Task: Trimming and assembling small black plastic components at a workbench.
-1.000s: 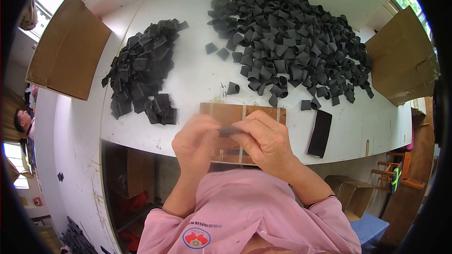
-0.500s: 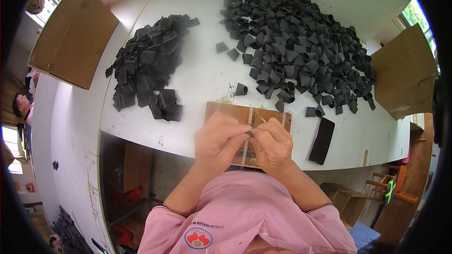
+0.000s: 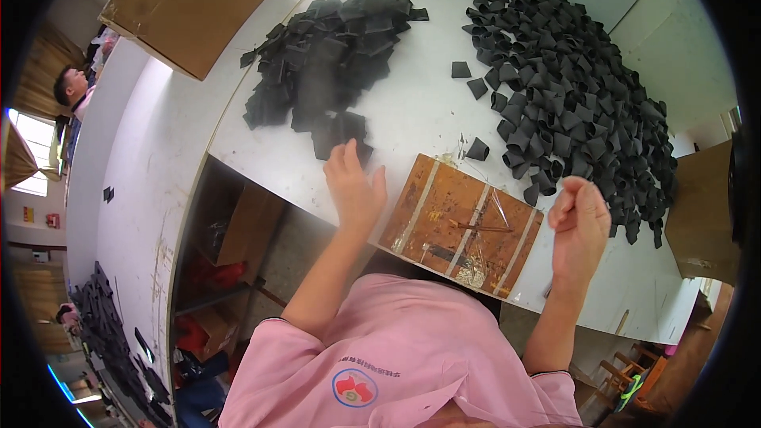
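My left hand reaches with outstretched fingers to the near end of a pile of flat black fabric-like pieces. Its fingertips are at the closest piece; whether they touch it I cannot tell. My right hand is raised beside the right edge of a brown wooden board, its fingers curled; anything inside them is hidden. On the board lie a thin brown stick and a slim pale metal tool. Beyond the right hand spreads a large heap of small black rolled pieces.
A cardboard box stands at the far left, another at the right. Several loose black pieces lie between the piles. An open shelf is under the white table. Another person is at the far left.
My hands have parted from a small dark piece held over the board. The left moved left to the flat pile; the right moved right. The view has turned left.
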{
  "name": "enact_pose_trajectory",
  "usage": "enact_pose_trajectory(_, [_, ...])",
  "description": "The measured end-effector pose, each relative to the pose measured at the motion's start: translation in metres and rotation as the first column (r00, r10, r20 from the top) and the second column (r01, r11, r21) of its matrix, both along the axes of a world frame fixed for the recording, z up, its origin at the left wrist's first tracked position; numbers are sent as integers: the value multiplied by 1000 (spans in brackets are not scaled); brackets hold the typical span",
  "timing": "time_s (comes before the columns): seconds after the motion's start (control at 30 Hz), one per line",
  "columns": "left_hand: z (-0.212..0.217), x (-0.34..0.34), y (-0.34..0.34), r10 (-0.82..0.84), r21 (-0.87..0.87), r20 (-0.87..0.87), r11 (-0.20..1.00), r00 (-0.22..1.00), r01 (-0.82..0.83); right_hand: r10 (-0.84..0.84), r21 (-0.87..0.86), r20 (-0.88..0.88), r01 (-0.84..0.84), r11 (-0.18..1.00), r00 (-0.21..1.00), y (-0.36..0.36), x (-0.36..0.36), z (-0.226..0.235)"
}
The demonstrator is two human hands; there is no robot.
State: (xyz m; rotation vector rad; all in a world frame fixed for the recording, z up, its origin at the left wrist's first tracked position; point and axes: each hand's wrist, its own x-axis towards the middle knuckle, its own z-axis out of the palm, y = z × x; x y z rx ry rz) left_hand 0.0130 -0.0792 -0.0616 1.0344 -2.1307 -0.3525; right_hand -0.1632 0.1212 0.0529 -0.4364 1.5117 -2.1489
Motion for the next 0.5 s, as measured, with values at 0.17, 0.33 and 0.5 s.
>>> enact_pose_trajectory(0.17, [-34,-5,-45,170,-73,449,985,877,-154,133,184,129,-156,971,983,10,33,-35])
enact_pose_trajectory(0.33, [-57,-5,-85,236,-335,460,939,856,-78,163,285,191,-213,934,968,25,47,-50])
enact_pose_trajectory(0.5, [-44,-2,-94,-76,-53,287,994,955,95,172,287,225,-234,929,959,32,50,-54])
